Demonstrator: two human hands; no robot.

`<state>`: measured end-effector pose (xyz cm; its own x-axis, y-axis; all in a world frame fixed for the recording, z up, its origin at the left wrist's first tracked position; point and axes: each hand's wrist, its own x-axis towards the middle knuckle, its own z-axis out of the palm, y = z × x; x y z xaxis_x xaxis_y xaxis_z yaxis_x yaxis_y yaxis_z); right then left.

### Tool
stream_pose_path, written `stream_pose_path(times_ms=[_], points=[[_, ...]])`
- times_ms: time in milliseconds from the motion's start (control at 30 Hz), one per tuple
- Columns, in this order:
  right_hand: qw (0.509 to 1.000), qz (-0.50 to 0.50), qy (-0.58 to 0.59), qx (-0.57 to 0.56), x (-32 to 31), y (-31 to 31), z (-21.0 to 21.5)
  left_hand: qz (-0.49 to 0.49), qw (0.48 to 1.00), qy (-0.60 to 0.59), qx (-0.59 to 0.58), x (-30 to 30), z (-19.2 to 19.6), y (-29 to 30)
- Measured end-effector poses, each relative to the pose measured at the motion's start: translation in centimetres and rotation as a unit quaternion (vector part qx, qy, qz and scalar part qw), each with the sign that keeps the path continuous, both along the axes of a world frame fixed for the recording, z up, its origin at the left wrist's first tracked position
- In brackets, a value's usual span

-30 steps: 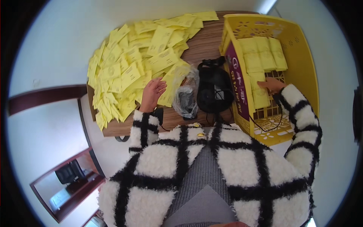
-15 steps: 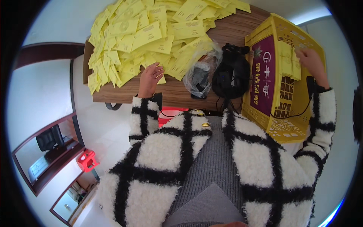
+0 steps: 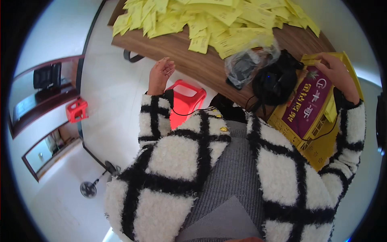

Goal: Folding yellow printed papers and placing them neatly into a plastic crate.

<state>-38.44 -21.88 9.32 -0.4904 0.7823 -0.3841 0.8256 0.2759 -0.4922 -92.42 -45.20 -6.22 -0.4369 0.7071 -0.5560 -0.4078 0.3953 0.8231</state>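
Note:
My left hand (image 3: 160,75) hangs in the air off the near edge of the brown wooden table (image 3: 189,64), fingers loosely curled and apart, holding nothing. My right hand (image 3: 338,71) rests on the rim of a yellow plastic basket (image 3: 318,149) and pinches a yellow packet (image 3: 310,61) at the basket's top. A purple card (image 3: 308,107) leans against the basket's side. A heap of yellow packets (image 3: 209,20) covers the far part of the table.
A clear plastic bag (image 3: 246,64) with dark contents and a black bag (image 3: 276,82) lie on the table beside the basket. A red plastic stool (image 3: 185,101) stands below the table edge. Another red stool (image 3: 77,109) and a floor fan (image 3: 88,188) sit to the left.
The view has tilted down and left. My left hand came off the packet heap and now hovers off the table edge. My right hand moved up to the basket's rim.

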Motion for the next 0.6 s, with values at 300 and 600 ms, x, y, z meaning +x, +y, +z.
stream_pose_path(times_ms=[300,600], points=[[0.994,0.104,-0.033,-0.029,-0.9,-6.4,-1.3,0.092,0.995,0.016,-0.027,1.0,1.2,-15.3],[0.993,0.102,0.015,-0.050,-0.2,-8.3,-0.1,0.074,0.997,0.006,-0.017,2.6,1.9,-15.7]])
